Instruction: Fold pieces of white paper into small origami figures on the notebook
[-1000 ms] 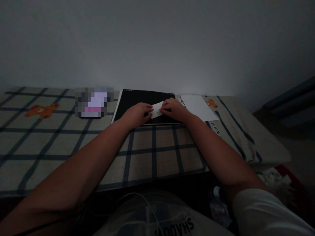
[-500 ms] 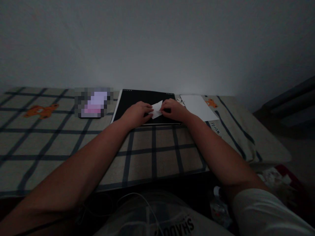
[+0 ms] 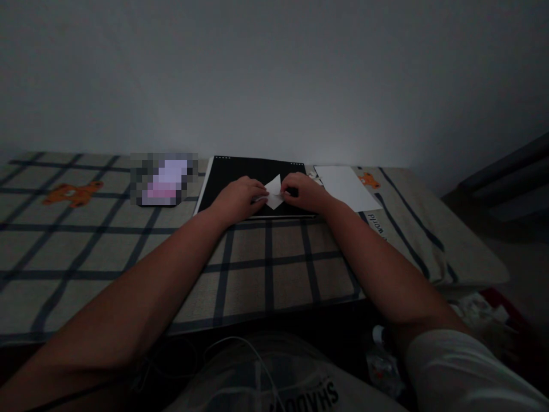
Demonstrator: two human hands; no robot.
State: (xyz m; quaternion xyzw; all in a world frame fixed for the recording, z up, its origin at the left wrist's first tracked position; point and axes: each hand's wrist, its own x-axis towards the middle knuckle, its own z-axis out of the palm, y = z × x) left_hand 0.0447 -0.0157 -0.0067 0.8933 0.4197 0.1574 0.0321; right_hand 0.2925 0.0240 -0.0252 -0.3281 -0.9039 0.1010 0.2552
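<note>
At frame centre, the paper [image 3: 274, 200] is over the black pad [image 3: 240, 170]. The right hand [image 3: 302, 190] pinches its right corner; the left hand [image 3: 240, 198] covers its left, grip indeterminable from here.

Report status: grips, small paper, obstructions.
Left grip on small paper at left; right grip at its right edge. Paper over black pad. Larger white sheet right of pad, not between grips.
</note>
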